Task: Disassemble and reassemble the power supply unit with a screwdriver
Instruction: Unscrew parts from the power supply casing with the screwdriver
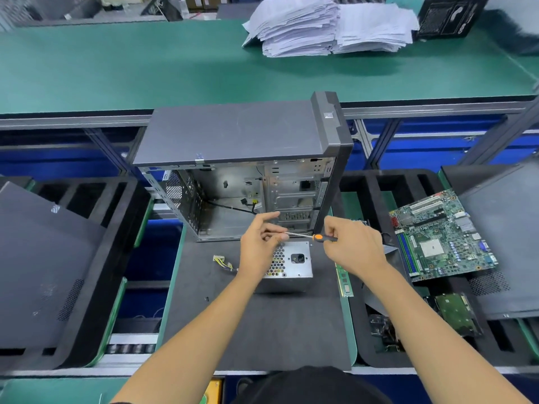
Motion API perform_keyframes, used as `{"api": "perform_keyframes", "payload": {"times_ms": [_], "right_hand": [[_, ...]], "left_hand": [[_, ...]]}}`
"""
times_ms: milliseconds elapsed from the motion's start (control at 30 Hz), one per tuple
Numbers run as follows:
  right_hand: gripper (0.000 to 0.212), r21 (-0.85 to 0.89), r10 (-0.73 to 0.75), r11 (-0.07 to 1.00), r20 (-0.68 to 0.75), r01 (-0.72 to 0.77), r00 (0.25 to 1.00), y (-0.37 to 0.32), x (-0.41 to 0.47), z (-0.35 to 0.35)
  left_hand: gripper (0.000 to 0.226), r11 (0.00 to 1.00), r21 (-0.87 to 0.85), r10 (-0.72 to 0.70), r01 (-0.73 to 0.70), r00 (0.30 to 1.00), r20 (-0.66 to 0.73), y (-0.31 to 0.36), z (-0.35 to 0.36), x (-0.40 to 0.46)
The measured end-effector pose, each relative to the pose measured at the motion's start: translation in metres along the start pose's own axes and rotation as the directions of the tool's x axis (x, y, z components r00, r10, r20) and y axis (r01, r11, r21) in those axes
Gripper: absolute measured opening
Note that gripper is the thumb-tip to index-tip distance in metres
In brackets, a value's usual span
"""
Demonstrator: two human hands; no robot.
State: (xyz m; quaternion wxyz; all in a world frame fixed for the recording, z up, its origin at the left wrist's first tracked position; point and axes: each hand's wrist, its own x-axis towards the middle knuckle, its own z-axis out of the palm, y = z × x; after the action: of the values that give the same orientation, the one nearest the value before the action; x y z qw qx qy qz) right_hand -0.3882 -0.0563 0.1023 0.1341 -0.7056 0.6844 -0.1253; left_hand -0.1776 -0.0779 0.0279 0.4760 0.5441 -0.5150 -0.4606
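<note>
The right hand (pixel 350 246) grips the orange-and-black handle of the screwdriver (pixel 309 236), whose thin shaft runs nearly level and leftward across the gap to the left hand (pixel 259 246). There the thumb and fingers pinch at the tip — whether a screw sits between them is too small to tell — while the index finger lifts free.

Both hands hang above the power supply unit (pixel 293 262), which lies directly below them on the dark mat (pixel 262 325) of the bench, its perforated grille and socket face turned up and toward the camera. So the tool lies crosswise over the unit, not yet pointed down at it; by my judgement the coming move needs the shaft swung from level to upright over a screw hole in that face. The right hand is the one placed to drive, the left to steady.

A bundle of cables (pixel 223 262) trails from the unit's left side. Just behind stands the open computer case (pixel 242 135), gutted, near the hands — its lower edge crowds the far side of the working space. To the right a memory stick (pixel 344 279) lies along the mat's edge, with a motherboard (pixel 443 237) beyond it, well apart. Stacked papers (pixel 329 27) sit on the far green bench.
</note>
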Motion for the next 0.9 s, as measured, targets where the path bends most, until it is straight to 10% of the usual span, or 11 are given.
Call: {"api": "perform_keyframes", "payload": {"times_ms": [900], "right_hand": [[0.021,-0.104,-0.124,0.985,0.121,0.137,0.985,-0.005,0.020,-0.026]], "left_hand": [[0.051,1.000,0.027,0.002,-0.005,0.994,0.109,0.000,0.000,0.000]]}}
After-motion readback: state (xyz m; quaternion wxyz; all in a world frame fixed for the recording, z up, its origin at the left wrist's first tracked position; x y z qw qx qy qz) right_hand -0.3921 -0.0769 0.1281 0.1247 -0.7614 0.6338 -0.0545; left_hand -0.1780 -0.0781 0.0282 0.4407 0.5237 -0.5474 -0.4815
